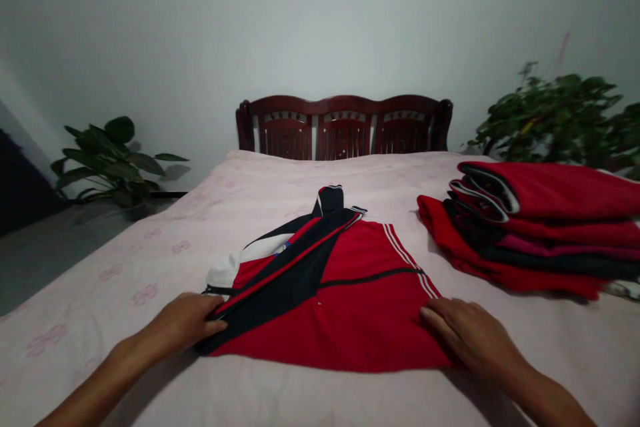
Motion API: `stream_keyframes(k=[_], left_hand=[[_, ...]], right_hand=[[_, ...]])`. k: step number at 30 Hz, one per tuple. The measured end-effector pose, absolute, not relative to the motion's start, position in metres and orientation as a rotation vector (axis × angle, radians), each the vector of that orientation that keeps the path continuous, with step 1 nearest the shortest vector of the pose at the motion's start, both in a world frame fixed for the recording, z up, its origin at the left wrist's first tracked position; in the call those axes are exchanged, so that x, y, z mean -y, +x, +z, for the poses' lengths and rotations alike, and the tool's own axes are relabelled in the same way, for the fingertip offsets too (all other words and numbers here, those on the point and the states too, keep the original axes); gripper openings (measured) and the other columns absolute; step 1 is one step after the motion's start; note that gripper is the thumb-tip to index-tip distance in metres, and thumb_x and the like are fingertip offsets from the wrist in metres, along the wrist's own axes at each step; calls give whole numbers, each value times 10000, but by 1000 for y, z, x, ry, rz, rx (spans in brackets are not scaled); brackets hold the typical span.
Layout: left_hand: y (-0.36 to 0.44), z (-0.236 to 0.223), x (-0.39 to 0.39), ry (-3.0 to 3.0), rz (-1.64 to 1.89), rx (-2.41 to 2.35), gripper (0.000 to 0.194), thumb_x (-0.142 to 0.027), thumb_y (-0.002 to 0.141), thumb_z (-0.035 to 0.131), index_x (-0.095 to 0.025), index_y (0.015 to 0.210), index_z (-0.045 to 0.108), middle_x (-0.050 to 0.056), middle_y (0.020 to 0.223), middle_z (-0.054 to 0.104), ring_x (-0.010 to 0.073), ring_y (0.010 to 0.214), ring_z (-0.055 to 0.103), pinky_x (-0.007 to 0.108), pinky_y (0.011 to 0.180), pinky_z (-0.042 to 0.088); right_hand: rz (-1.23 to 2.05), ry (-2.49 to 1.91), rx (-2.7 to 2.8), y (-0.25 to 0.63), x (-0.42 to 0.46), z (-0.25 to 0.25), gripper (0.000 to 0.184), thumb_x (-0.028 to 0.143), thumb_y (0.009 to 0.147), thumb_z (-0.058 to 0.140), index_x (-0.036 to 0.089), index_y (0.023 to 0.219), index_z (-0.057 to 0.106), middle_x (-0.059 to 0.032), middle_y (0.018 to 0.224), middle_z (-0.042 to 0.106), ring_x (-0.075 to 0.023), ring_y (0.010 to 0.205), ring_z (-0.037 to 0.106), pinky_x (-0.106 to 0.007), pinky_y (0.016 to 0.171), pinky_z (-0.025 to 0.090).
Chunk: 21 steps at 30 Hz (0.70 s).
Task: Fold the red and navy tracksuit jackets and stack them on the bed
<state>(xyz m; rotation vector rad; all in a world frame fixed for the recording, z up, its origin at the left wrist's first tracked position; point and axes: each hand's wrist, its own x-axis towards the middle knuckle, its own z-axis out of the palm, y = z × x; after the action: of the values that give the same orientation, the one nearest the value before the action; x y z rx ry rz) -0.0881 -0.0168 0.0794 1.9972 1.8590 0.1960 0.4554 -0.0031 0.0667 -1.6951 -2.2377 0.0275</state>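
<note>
I held a red-and-navy fabric jacket (327, 300), near centre on the pale pink floral bedsheet (165, 257).
My left hand (187, 321) and right hand (473, 333), nearly closed, pinched its near corners; uneven tugging could have creased it.

Bare grips (186, 320), bare wrists (513, 368), bare forearms (97, 380)

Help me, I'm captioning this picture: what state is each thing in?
Track jacket: laid out, partly folded, sleeve across it
Left hand: on the jacket's edge
Right hand: at its striped hem
Folded clothes: stacked
Floral bedsheet: spread, slightly wrinkled
Wooden headboard: upright
Left-side plant: leafy
Right-side plant: leafy
</note>
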Motion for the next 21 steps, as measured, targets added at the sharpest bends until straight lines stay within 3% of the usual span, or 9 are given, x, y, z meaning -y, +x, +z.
stream_keyframes(k=[4,8,11,13,17,19,21], left_hand=[[-79,62,22,1925,499,-1777,259,-449,873,523,-307,947,726,28,953,755,253,891,686,295,801,487],[-97,49,31,1689,776,-1710,389,-552,875,542,-286,1099,716,14,1061,749,266,1005,677,293,899,504],[-110,44,37,1558,877,-1720,453,-589,830,606,-256,1112,727,25,1072,752,280,1038,669,295,915,515],[-115,42,41,1503,923,-1714,480,-602,804,639,-240,1105,731,38,1054,754,284,1032,670,300,908,523],[-119,42,49,1438,965,-1637,479,-592,813,645,-228,1116,716,49,1054,744,259,979,670,288,867,531],[-119,44,51,1393,952,-1616,486,-603,801,653,-223,1098,715,51,1009,744,256,926,673,287,805,543],[-118,47,51,1347,946,-1626,502,-619,772,672,-214,1065,717,53,953,744,268,898,674,302,780,548]], right_hand=[[129,-1655,2111,468,18,57,451,609,908,410,288,982,719,-87,1040,747,-314,978,675,-498,915,498],[497,-1578,1988,498,29,45,471,596,867,513,294,1196,662,-103,1256,672,-313,1149,625,-460,978,513],[687,-1512,2083,510,34,36,731,558,725,700,277,1382,551,-125,1419,558,-341,1280,542,-469,1061,465],[700,-1503,2111,514,36,33,793,532,661,754,282,1387,559,-125,1446,533,-353,1318,506,-476,1097,429],[800,-1524,2053,516,26,39,473,556,686,739,254,1051,748,-115,1264,666,-331,1202,598,-424,1016,494],[943,-1546,1990,514,12,49,410,605,732,682,208,824,730,-103,981,738,-284,950,685,-365,820,558],[1041,-1613,1927,508,-9,63,477,667,774,602,195,723,646,-40,680,674,-199,646,641,-292,585,510]])
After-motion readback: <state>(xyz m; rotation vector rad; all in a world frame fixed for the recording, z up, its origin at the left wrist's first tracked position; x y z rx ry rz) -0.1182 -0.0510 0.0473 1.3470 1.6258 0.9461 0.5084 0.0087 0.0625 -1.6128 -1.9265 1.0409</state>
